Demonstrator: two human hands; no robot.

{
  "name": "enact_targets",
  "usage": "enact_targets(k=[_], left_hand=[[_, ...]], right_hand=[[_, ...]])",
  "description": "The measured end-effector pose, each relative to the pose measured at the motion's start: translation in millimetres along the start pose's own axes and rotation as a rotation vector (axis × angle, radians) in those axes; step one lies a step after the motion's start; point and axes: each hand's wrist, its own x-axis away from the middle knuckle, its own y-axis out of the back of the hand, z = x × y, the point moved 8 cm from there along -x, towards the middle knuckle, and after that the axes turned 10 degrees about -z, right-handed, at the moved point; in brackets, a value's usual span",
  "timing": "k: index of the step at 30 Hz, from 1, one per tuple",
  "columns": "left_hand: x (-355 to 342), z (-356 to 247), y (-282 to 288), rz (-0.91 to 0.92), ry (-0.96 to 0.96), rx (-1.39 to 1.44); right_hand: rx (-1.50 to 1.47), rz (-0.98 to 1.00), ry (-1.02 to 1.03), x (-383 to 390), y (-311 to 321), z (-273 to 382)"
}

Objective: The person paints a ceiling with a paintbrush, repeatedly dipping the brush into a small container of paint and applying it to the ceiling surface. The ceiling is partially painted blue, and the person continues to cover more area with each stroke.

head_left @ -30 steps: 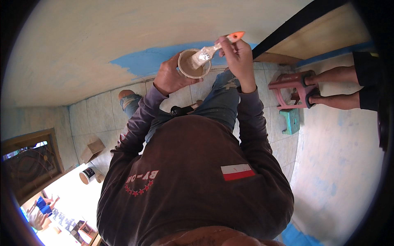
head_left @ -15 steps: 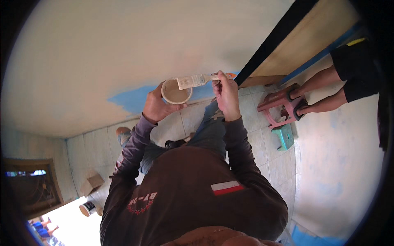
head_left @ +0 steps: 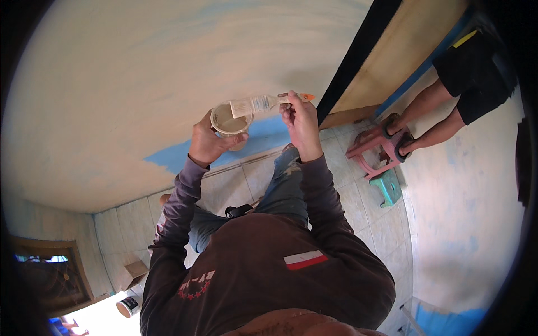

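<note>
My left hand [head_left: 208,140] grips a small round cup of pale beige paint [head_left: 228,119], held up in front of the wall. My right hand [head_left: 301,123] holds a flat paintbrush [head_left: 263,103] by its orange-tipped handle. The brush lies across the cup's rim, its paint-covered bristles over the paint. Behind both is a wall [head_left: 140,78] painted cream, with a strip of bare blue [head_left: 185,152] left along its foot.
Another person's legs in black shorts [head_left: 443,120] stand on a pink stool [head_left: 374,150] at right, beside a small green stool [head_left: 388,187]. A dark door frame [head_left: 358,56] and wooden door sit right of the wall. A paint can [head_left: 129,306] and cardboard box [head_left: 134,273] sit on the tiled floor.
The view has tilted upward, so more cream wall shows. The brush has gone from pointing up beside the cup to lying level across its rim.
</note>
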Motion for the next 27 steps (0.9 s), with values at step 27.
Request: enact_targets(k=[27], left_hand=[[3.8,65.8,-2.1,0.035,0.109,-0.069]], right_hand=[[-0.119,-0.105,0.881,-241.4,28.4,278.4]])
